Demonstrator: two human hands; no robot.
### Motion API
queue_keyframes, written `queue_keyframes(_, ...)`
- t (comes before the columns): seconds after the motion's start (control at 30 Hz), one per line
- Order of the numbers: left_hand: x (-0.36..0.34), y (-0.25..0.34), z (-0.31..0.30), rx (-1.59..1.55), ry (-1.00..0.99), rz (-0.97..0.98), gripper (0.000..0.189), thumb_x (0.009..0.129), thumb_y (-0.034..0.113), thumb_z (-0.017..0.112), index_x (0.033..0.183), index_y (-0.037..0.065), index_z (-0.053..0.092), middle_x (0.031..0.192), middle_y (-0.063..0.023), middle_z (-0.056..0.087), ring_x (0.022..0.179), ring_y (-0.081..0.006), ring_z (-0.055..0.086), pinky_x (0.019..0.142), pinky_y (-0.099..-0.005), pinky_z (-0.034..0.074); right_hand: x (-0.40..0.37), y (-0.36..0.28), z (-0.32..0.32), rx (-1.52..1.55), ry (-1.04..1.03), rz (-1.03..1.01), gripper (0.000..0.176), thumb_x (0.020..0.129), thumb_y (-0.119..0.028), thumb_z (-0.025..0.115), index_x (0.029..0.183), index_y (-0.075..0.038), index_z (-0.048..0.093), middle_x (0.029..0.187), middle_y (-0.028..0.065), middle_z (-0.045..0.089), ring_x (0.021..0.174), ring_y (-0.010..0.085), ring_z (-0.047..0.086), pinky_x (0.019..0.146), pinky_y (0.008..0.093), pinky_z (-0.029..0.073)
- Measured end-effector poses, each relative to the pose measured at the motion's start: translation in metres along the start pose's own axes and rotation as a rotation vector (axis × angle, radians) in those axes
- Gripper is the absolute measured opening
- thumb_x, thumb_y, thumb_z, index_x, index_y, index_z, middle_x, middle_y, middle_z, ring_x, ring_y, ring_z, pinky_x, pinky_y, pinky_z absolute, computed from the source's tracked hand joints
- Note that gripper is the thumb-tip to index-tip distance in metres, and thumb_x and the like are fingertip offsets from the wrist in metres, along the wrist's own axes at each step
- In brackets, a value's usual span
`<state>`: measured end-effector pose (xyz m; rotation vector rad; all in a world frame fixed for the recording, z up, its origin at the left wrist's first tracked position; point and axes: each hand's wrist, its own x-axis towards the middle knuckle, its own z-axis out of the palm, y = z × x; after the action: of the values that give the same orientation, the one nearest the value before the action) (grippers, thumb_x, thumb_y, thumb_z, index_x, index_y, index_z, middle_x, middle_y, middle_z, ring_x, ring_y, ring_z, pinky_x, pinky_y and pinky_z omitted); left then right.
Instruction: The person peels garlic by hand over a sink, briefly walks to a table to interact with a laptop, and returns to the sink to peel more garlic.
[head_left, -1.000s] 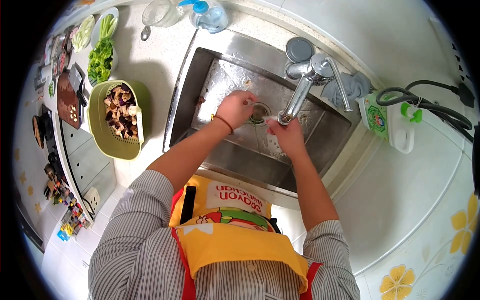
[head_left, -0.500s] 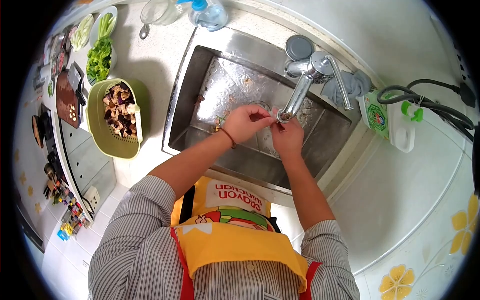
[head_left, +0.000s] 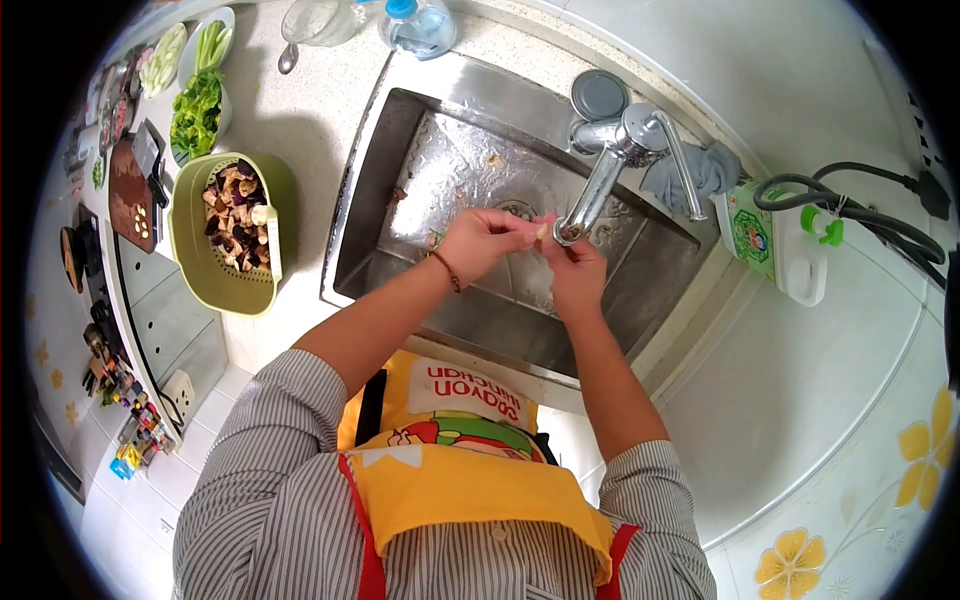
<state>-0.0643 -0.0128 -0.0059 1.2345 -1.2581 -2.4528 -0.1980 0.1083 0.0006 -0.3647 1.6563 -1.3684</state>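
Over the steel sink (head_left: 450, 150), my left hand (head_left: 482, 248) and my right hand (head_left: 577, 278) meet just beside the end of the faucet (head_left: 600, 190). Their fingertips pinch a small pale, pinkish piece (head_left: 542, 232) between them, too small to name. A brown band circles my left wrist. Small scraps lie on the wet sink floor, and the drain (head_left: 518, 210) shows behind my fingers. No running water can be made out.
Left of the sink stands a green basket (head_left: 185, 235) of chopped dark pieces, with leafy greens (head_left: 196, 118) behind it. A bottle (head_left: 420, 32), round lid (head_left: 599, 95), grey cloth (head_left: 692, 172) and white jug (head_left: 775, 245) surround the sink.
The view has shifted very slightly. Between my fingertips the small pale piece now shows more clearly, and my left fingers have moved slightly left.
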Motion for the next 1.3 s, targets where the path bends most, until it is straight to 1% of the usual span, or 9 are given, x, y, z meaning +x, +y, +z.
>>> queue_keyframes(0.17, 0.000, -0.002, 0.005, 0.075, 0.036, 0.092, 0.016, 0.089, 0.011, 0.074, 0.098, -0.001, 0.076, 0.090, -0.0040, 0.075, 0.083, -0.0073, 0.067, 0.076, -0.0239, 0.054, -0.001, -0.001, 0.004, 0.314, 0.031, 0.186, 0.028, 0.096, -0.006, 0.065, 0.122, 0.004, 0.064, 0.120, 0.0133, 0.067, 0.107, 0.0200, 0.065, 0.097, 0.0337, 0.054)
queue_keyframes(0.47, -0.012, 0.012, 0.022, 0.321, 0.233, 0.116, 0.018, 0.084, 0.009, 0.074, 0.098, -0.001, 0.075, 0.085, -0.0031, 0.074, 0.076, -0.0057, 0.065, 0.070, -0.0220, 0.053, -0.003, 0.001, 0.011, 0.442, 0.091, 0.256, 0.027, 0.096, -0.004, 0.064, 0.122, 0.003, 0.062, 0.119, 0.0145, 0.066, 0.105, 0.0215, 0.066, 0.092, 0.0321, 0.056)
queue_keyframes(0.57, -0.013, 0.010, 0.021, 0.489, 0.242, 0.195, 0.018, 0.082, 0.009, 0.075, 0.099, 0.001, 0.076, 0.084, -0.0055, 0.074, 0.074, -0.0080, 0.067, 0.069, -0.0234, 0.055, -0.004, 0.000, 0.014, 0.529, 0.106, 0.286, 0.023, 0.097, -0.004, 0.063, 0.119, 0.002, 0.062, 0.117, 0.0139, 0.067, 0.103, 0.0207, 0.067, 0.089, 0.0304, 0.057)
queue_keyframes(0.77, -0.012, -0.001, 0.013, 0.745, 0.282, 0.503, 0.015, 0.079, 0.012, 0.078, 0.090, 0.004, 0.073, 0.083, -0.0115, 0.071, 0.073, -0.0210, 0.071, 0.067, -0.0304, 0.058, -0.005, -0.006, 0.021, 0.612, 0.111, 0.375, 0.024, 0.096, 0.000, 0.061, 0.120, 0.003, 0.060, 0.118, 0.0129, 0.066, 0.108, 0.0211, 0.064, 0.096, 0.0330, 0.054)
queue_keyframes(0.83, -0.012, -0.001, 0.009, 0.847, 0.245, 0.622, 0.016, 0.078, 0.012, 0.078, 0.091, 0.004, 0.071, 0.085, -0.0116, 0.070, 0.074, -0.0253, 0.070, 0.067, -0.0332, 0.059, -0.004, 0.002, 0.018, 0.587, 0.057, 0.378, 0.023, 0.097, -0.003, 0.061, 0.120, 0.001, 0.060, 0.117, 0.0121, 0.066, 0.105, 0.0202, 0.065, 0.092, 0.0318, 0.055)
queue_keyframes(0.97, -0.008, -0.003, 0.001, 0.890, 0.208, 0.631, 0.018, 0.078, 0.012, 0.077, 0.093, 0.005, 0.070, 0.086, -0.0115, 0.070, 0.075, -0.0277, 0.069, 0.067, -0.0356, 0.058, -0.002, 0.004, 0.016, 0.548, 0.050, 0.472, 0.023, 0.097, -0.003, 0.061, 0.119, -0.002, 0.057, 0.114, 0.0107, 0.067, 0.099, 0.0192, 0.067, 0.086, 0.0309, 0.057)
queue_keyframes(1.07, -0.005, 0.001, -0.002, 0.937, 0.231, 0.534, 0.016, 0.081, 0.012, 0.075, 0.094, 0.004, 0.069, 0.087, -0.0119, 0.070, 0.076, -0.0263, 0.070, 0.069, -0.0355, 0.058, -0.002, -0.006, 0.007, 0.488, -0.014, 0.476, 0.023, 0.095, -0.002, 0.063, 0.117, -0.005, 0.056, 0.108, 0.0100, 0.068, 0.096, 0.0190, 0.067, 0.084, 0.0309, 0.058)
queue_keyframes(1.13, 0.001, 0.004, -0.010, 0.786, 0.281, 0.314, 0.016, 0.081, 0.016, 0.074, 0.091, 0.006, 0.067, 0.090, -0.0109, 0.071, 0.080, -0.0297, 0.069, 0.073, -0.0395, 0.056, 0.001, 0.001, -0.007, 0.508, -0.050, 0.519, 0.029, 0.094, -0.002, 0.064, 0.120, -0.005, 0.052, 0.109, 0.0101, 0.066, 0.096, 0.0203, 0.067, 0.084, 0.0318, 0.058)
queue_keyframes(1.3, 0.015, -0.010, -0.031, 0.829, 0.228, 0.258, 0.018, 0.085, 0.016, 0.072, 0.100, 0.008, 0.070, 0.096, -0.0130, 0.072, 0.084, -0.0288, 0.070, 0.077, -0.0384, 0.057, 0.002, -0.013, -0.023, 0.537, -0.063, 0.596, 0.036, 0.092, -0.001, 0.065, 0.122, -0.005, 0.048, 0.110, 0.0107, 0.063, 0.095, 0.0230, 0.068, 0.083, 0.0338, 0.058)
